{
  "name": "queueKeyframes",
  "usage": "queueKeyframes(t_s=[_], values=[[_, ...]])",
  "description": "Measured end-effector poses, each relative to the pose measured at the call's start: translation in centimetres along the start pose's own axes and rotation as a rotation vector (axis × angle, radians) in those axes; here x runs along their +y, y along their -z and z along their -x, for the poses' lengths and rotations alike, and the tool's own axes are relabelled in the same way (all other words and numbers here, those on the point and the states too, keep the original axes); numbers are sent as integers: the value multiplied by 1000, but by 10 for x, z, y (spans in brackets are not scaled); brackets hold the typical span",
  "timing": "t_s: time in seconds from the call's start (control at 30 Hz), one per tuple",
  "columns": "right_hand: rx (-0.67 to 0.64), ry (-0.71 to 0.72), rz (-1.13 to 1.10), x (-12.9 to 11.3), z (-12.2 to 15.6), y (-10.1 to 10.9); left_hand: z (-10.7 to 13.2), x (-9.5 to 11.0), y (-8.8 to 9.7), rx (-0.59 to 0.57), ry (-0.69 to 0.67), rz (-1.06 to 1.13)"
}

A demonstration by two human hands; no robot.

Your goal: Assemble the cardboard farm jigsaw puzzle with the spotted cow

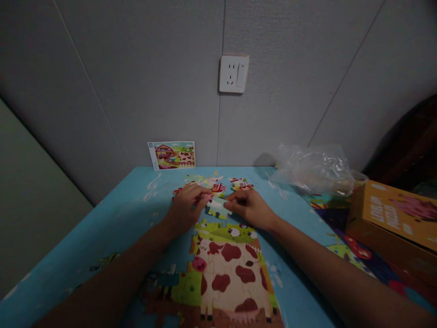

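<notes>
While both forearms reach across the bench (133, 214) toward its far edge, the hands meet over a small pale-blue and green puzzle section (218, 207). It lies midway between the bench's left and right edges, just beyond the joined cow puzzle (235, 269) and apart from its top row. The right hand (251, 209) has its grip clamped on the section's right side, thumb on top. The left hand (186, 209) has its thumb and fingers close together at the section's left corner, by a bit of pink; whether that grip is clamped on a piece, I cannot tell.

Behind the hands, nearer the far edge, lie loose pieces (242, 184) with red parts, some of them partly hidden by the fingers. At the far left corner, a picture card (174, 155) with a barn and a cow leans on the grey wall (153, 82). A clear plastic bag (314, 168) sits crumpled at the far right corner, and an orange box (396, 223) stands beyond the right edge. A white socket (234, 74) is set in the wall above.
</notes>
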State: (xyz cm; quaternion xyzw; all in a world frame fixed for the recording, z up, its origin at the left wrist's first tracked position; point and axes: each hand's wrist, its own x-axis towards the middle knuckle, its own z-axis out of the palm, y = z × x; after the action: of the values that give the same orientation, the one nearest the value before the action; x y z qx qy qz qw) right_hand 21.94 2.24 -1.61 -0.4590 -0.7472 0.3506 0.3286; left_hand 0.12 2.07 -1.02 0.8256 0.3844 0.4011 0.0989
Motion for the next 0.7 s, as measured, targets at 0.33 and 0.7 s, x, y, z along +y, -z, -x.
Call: queueKeyframes(t_s=[0.33,0.7], values=[[-41,45,213,-11,2,-23,2,-13,-1,-153,61,-68],[-96,-1,674,-42,17,-14,0,-18,1,-208,190,-184]])
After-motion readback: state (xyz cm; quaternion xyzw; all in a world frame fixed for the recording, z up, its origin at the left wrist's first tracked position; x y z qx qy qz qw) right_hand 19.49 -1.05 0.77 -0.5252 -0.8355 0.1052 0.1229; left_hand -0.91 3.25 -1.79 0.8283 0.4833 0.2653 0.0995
